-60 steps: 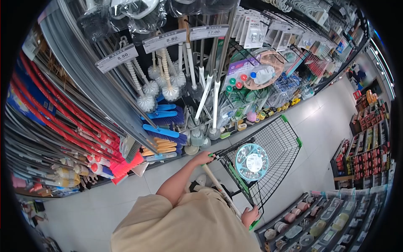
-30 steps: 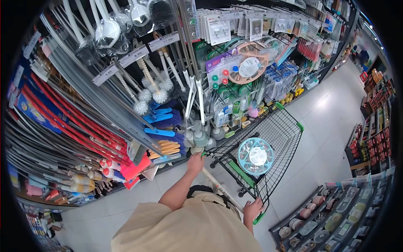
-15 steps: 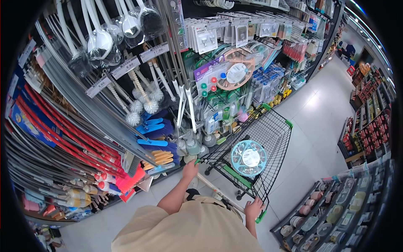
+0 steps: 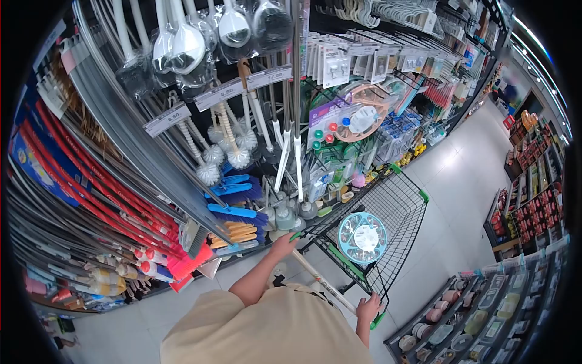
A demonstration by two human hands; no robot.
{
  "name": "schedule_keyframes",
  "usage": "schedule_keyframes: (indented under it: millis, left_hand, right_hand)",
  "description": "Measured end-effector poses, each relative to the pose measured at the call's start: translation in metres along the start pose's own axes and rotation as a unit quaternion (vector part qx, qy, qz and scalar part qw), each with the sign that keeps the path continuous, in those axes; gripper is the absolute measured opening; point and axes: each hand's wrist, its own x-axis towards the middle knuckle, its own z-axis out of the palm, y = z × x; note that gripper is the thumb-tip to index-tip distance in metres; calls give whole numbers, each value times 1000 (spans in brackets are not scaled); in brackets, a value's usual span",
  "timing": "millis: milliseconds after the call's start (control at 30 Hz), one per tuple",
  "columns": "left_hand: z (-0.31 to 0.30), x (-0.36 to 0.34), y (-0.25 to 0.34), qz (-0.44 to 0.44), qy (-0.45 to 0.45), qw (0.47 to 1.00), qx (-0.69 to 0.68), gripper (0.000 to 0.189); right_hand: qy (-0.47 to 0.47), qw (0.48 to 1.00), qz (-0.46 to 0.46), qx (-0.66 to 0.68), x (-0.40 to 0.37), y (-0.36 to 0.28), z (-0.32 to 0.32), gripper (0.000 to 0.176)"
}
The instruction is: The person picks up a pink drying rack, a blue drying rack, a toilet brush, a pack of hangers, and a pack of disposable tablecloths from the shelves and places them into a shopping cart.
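My left hand [image 4: 284, 245] is closed round the left end of the shopping cart handle [image 4: 321, 280], close to its green end piece. At the handle's other end, my right hand [image 4: 368, 308] has its fingers wrapped over the bar. In the black wire shopping cart [image 4: 403, 209] with green corners lies a round light-blue clothes-drying rack [image 4: 362, 238] with a white label. Toilet brushes [image 4: 233, 151] and blue brush heads [image 4: 233, 211] hang on the shelf beyond my left hand.
Brooms with red handles [image 4: 103, 188] stand at the left. Packaged hooks [image 4: 335, 67] hang at the upper middle. Shelves of food containers [image 4: 479, 315] are at the lower right. The aisle floor [image 4: 451, 159] runs to the upper right.
The view has shifted, so the hanging brushes and hooks appear further right. Both hands keep their hold on the handle, and the rack still lies in the cart.
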Motion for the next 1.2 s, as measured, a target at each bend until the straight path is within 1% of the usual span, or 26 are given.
schedule_keyframes:
  millis: [33,67,133,167,233,300,367,433,500,533,600,633,700,733,800,833,900,933,1033,1133,1200]
  left_hand:
    - [-6,-1,-1,25,-12,999,-19,50]
    - [-13,-4,-2,25,-11,999,-21,50]
    - [-29,-4,-12,68,-17,996,-56,47]
    - [-42,-1,-20,71,-16,996,-57,47]
    - [-73,7,-44,80,-33,991,-106,44]
    - [-110,15,-51,56,40,990,-122,38]
    - [-153,16,-36,6,101,972,-211,36]
    - [-192,20,-16,102,163,949,-250,36]
    - [-225,20,20,98,225,926,-287,37]
    - [-236,27,29,99,228,924,-289,37]
    - [-256,44,46,157,340,884,-280,42]
    - [-265,55,53,158,343,881,-284,42]
    - [-282,77,68,201,392,848,-296,46]
    - [-289,88,74,201,395,845,-298,46]
    - [-301,105,85,237,475,825,-193,46]
    - [-307,109,87,238,477,824,-194,46]
    - [-318,112,94,213,388,876,-192,39]
    - [-321,112,98,216,388,875,-191,39]
    - [-324,107,106,186,377,886,-197,25]
    - [-321,101,105,187,368,890,-194,25]
    - [-317,90,107,197,358,891,-198,25]
  right_hand:
    - [0,1000,-2,-2,-3,-4,0,47]
    - [-1,1000,0,2,-6,-7,0,47]
    - [1,1000,0,7,-9,-12,4,47]
    - [2,1000,-1,6,-11,-11,7,47]
    - [5,1000,-1,5,-11,-17,9,47]
    - [-16,1000,6,21,-15,-24,2,48]
    - [-1,1000,7,25,-17,-23,9,48]
    - [12,1000,8,24,-16,-26,16,47]
    - [54,997,0,55,-16,-37,19,47]
    - [56,997,-4,55,-14,-45,18,47]
    - [83,991,-64,84,-8,-62,15,47]
    - [86,990,-68,83,-4,-72,11,47]
    - [53,977,-94,186,1,-95,2,48]
    - [68,971,-124,195,1,-108,-4,47]
    - [51,967,-139,209,1,-129,-16,46]
    - [34,962,-150,226,3,-136,-18,45]
    - [36,960,-166,223,6,-145,-18,43]
    - [36,957,-168,232,5,-153,-22,43]
    - [36,954,-161,249,5,-163,-23,42]
    - [19,955,-139,260,2,-168,-24,41]
    - [29,948,-157,276,2,-167,-23,38]
